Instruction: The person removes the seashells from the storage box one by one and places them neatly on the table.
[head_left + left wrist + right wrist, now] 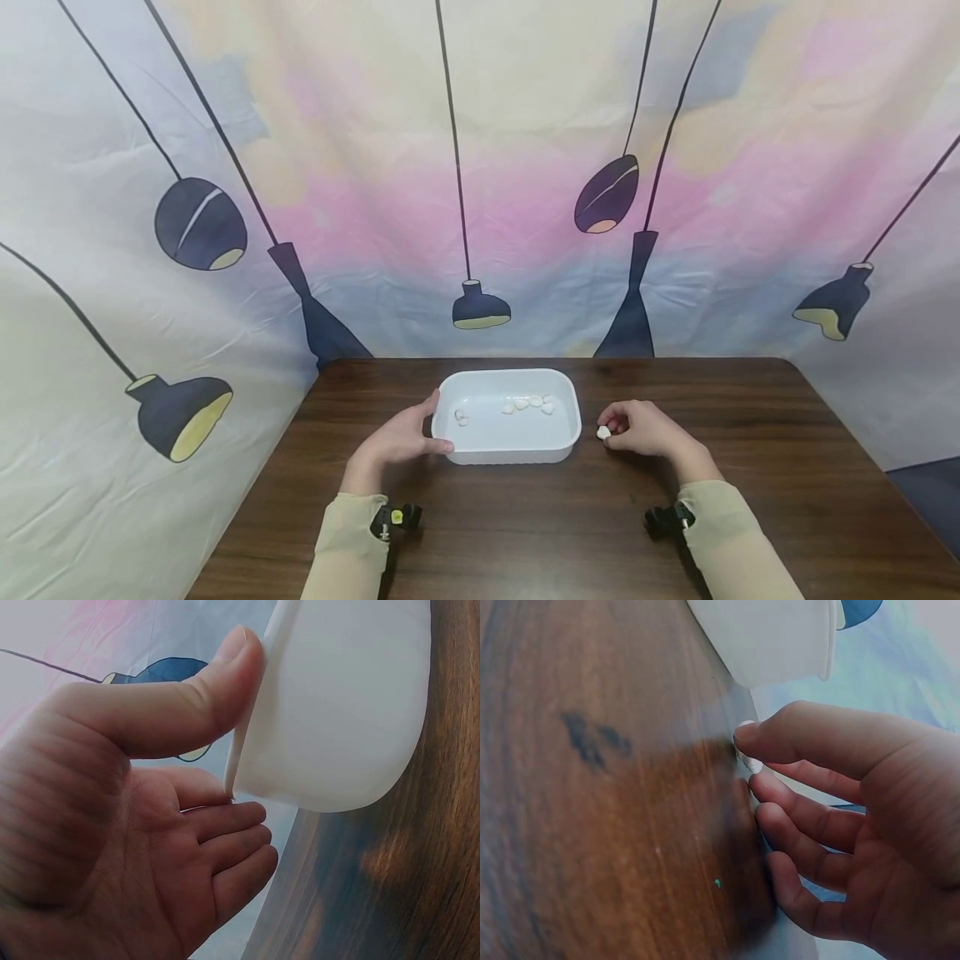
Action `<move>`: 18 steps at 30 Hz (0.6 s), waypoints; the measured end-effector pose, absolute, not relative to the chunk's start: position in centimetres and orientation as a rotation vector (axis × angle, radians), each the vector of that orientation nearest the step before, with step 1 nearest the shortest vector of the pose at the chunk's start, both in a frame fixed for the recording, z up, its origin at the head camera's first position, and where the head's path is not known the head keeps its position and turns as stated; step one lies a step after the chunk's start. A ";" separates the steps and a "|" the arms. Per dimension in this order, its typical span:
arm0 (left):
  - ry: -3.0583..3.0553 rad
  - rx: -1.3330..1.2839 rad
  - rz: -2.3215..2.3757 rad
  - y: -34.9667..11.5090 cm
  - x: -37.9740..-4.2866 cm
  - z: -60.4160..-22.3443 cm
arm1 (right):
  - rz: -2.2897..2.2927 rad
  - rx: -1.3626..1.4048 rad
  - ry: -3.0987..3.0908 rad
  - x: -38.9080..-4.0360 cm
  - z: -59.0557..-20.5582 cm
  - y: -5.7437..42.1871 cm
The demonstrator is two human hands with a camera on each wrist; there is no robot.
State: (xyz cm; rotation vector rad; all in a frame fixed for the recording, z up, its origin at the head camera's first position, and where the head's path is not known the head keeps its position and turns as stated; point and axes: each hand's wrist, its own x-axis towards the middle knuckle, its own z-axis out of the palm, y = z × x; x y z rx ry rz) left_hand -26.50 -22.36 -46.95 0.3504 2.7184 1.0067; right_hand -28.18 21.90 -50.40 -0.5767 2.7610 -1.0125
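A white rectangular tray (495, 457) stands toward the back of the table, with several small pale pieces (536, 402) on its floor at the right and a few more at the left. My left hand (401, 433) grips the tray's left end, thumb at the near corner and fingers toward the far one. In the left wrist view the thumb (202, 705) presses the tray's side near its rim. To the right of the tray, my right hand (643, 428) pinches a small white piece (603, 432), roughly heart-shaped, between thumb and fingertips, close over the table. The right wrist view shows it partly hidden behind the thumb.
The dark wooden table (517, 533) runs under both forearms and ends behind the tray at a cloth backdrop (390, 208) printed with hanging lamps. A small black device (405, 517) is strapped to the left wrist, and a similar black one (663, 521) to the right.
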 end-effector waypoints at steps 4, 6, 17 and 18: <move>2.716 0.353 1.013 -22.4 -26.5 -46.9 | -1.011 -0.581 2.760 -28.2 -50.4 21.9; 2.715 0.355 1.015 -22.3 -26.4 -46.9 | -1.011 -0.580 2.760 -28.2 -50.4 21.9; 2.723 0.362 0.991 -22.4 -26.4 -46.8 | -1.034 -0.576 2.755 -28.1 -50.4 21.9; 2.727 0.368 0.984 -22.4 -26.5 -46.8 | -1.035 -0.576 2.754 -28.1 -50.3 21.9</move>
